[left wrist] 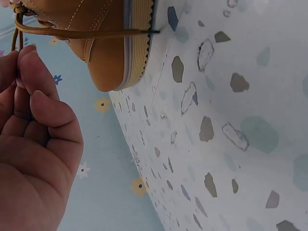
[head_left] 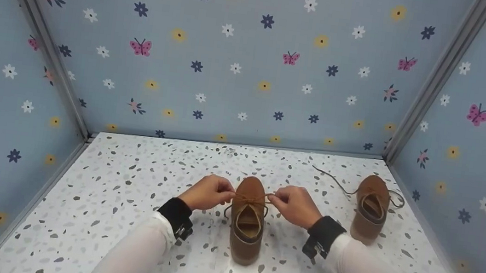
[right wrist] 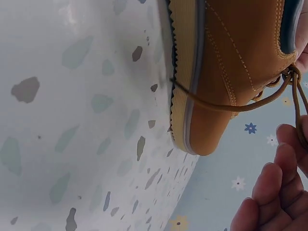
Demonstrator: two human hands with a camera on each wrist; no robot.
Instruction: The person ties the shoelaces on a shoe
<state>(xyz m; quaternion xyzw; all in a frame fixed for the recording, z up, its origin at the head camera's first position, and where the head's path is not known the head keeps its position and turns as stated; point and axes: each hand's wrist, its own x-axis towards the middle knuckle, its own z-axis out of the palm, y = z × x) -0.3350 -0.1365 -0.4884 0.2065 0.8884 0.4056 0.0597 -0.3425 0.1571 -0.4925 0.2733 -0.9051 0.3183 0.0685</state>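
Note:
A brown lace-up shoe [head_left: 244,249] stands upright on the floor between my hands, its toe pointing away. Its brown shoelace [right wrist: 221,107] is knotted over the tongue, with a loop out to each side. My left hand [head_left: 208,192] pinches the left loop between thumb and fingers. On the other side, my right hand [head_left: 298,205] pinches the right loop. Loose lace ends hang down both flanks; one dark tip [left wrist: 153,32] reaches the sole in the left wrist view. In the right wrist view the knot [right wrist: 292,72] sits above the eyelets.
A second brown shoe [head_left: 366,230] stands at the right, beyond my right wrist, its lace [head_left: 335,180] untied and trailing on the speckled white surface [head_left: 138,160]. Blue flowered panels [head_left: 243,57] enclose the back and both sides, joined by grey metal corner posts [head_left: 435,81].

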